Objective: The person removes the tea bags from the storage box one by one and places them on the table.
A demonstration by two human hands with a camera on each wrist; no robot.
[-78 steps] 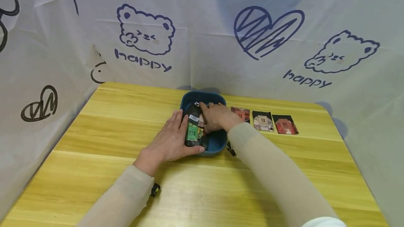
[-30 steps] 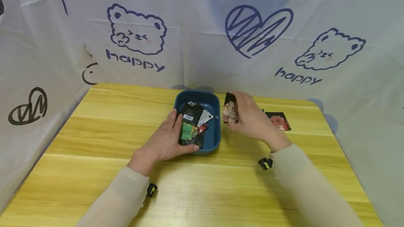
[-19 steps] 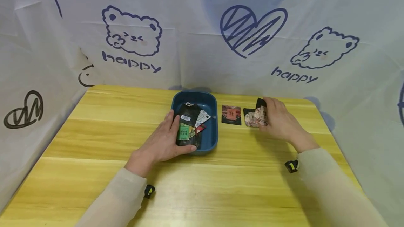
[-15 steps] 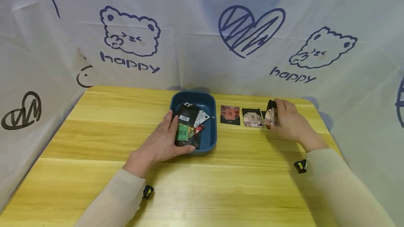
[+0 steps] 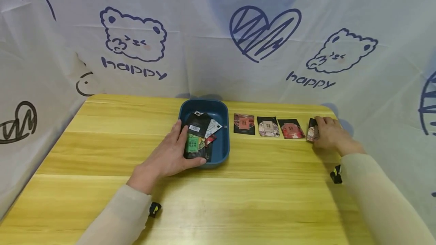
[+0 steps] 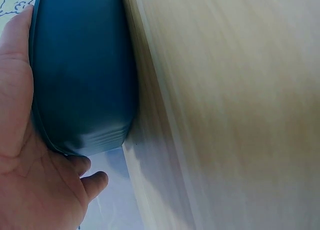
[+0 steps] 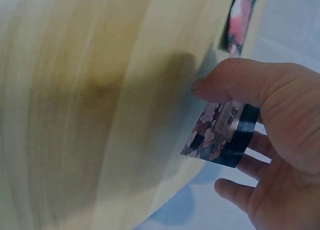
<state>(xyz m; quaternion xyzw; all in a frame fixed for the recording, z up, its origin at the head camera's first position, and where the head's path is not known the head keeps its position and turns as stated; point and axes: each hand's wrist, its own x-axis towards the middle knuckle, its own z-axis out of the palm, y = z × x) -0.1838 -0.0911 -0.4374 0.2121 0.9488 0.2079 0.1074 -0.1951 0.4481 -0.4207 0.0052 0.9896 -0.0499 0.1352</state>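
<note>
At the right end of the table, my right hand [image 5: 330, 135] pinches a small dark sachet with a pale label [image 5: 312, 130]. In the right wrist view that sachet [image 7: 220, 130] hangs between thumb and fingers, low over the wood. My left hand [image 5: 163, 156] rests against the left and near sides of a blue plastic bin [image 5: 223, 150], fingers straight along the rim. Inside the bin lie a green-labelled sachet [image 5: 193, 144], a black one with a barcode [image 5: 200, 123] and a white one [image 5: 213, 127], overlapping.
To the bin's right, a row holds a red-labelled sachet [image 5: 244, 124], a beige-labelled one [image 5: 268, 127] and another red one [image 5: 291, 129]. The yellow wood-grain table [image 5: 218, 203] ends at a white cloth backdrop [image 5: 201, 48] with drawn bears and hearts.
My right hand has left the bin holding a sachet and moved right, past the row to its far end. The left hand has stayed on the bin. The head view has shifted slightly.
</note>
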